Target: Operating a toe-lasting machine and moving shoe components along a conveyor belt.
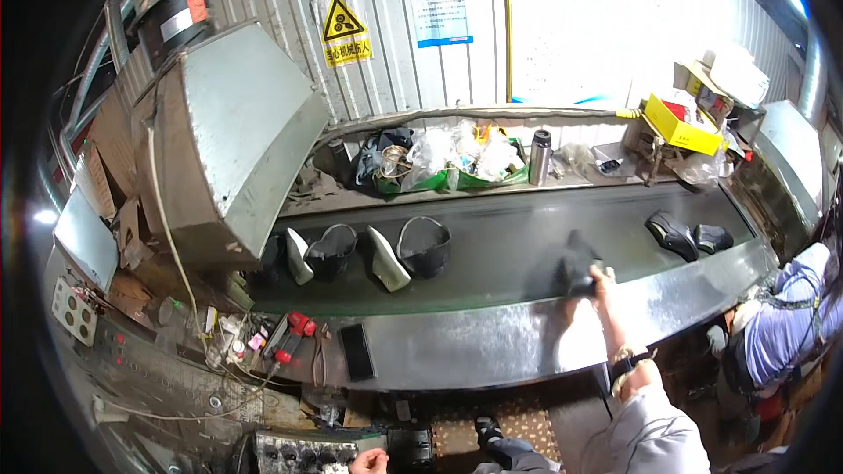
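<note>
My right hand (603, 284) reaches over the near metal edge of a dark conveyor belt (500, 237). It is closed on a dark shoe (575, 265), smeared by motion. Farther right on the belt lie two black shoes (673, 233). Toward the left stand black boots (424, 247), their round openings facing up, beside pale-soled shoe pieces (387, 261). At the lower edge, well below the belt, my left hand (370, 461) shows only in part. Its fingers are curled together, and whatever lies inside them is hidden.
A grey metal hood (224, 140) covers the belt's left end. Behind the belt are green trays (421, 181) of plastic bags, a steel flask (541, 156) and a yellow box (680, 125). A black phone (356, 351) and red-handled tool (294, 336) lie in front. Another person (795, 316) is at the right.
</note>
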The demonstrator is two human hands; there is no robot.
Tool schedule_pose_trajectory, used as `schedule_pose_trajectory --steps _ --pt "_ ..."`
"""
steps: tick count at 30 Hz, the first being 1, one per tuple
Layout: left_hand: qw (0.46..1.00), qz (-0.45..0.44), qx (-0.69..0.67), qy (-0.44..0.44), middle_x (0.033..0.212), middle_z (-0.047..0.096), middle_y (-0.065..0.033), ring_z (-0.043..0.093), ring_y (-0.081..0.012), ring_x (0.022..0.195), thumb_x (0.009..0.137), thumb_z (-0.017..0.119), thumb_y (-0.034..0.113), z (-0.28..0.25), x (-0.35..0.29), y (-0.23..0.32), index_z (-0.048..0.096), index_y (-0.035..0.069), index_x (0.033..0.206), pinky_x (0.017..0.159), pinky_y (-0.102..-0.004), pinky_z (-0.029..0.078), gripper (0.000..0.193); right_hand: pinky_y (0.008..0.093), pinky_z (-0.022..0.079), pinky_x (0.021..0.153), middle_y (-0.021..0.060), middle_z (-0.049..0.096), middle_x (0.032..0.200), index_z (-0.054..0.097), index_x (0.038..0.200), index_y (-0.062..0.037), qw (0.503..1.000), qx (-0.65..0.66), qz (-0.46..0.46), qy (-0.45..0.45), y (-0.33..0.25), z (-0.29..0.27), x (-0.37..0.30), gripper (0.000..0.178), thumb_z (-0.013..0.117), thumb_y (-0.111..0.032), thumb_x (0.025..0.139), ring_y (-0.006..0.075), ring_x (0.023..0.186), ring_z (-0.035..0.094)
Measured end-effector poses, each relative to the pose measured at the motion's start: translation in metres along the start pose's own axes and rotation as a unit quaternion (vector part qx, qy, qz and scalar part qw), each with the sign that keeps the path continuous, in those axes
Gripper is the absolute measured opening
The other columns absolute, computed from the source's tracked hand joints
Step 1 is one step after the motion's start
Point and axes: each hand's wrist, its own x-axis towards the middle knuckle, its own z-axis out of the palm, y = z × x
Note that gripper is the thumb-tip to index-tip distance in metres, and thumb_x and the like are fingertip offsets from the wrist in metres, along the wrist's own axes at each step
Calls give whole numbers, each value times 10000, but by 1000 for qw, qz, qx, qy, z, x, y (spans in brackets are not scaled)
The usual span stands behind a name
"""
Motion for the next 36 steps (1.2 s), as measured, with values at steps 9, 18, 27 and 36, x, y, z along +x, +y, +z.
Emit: schedule_pose_trajectory --steps 9,18,27,36 --pt "991 56 123 -21 1245 643 -198 613 -269 1172 884 722 102 18 27 14 661 -16 1133 956 -382 506 282 284 534 488 128 636 839 328 1416 -95 990 -88 76 -86 154 136 28 606 574 78 889 207 559 631" --pt "993 49 96 49 1233 591 -135 628 -257 1108 857 694 -60 45 78 92 627 -40 1177 872 -349 569 327 315 538 616 56 570 858 -86 1561 -393 948 76 305 -50 226 301 0 1111 673 34 871 130 633 527" --pt "993 82 -9 -81 1051 736 -129 710 -197 959 818 703 32 138 258 96 662 -24 1175 880 -311 546 364 514 464 874 -11 530 1201 160 1541 -499 894 71 396 -199 66 146 -114 826 573 -98 948 153 979 533" --pt "967 -122 201 94 1514 242 -332 328 -476 1378 706 807 216 311 442 156 34 240 1585 1132 -538 319 1171 578 371 1073 123 544 1361 390 1493 -196 900 193 375 -112 15 86 -229 536 539 -316 993 341 1277 503"
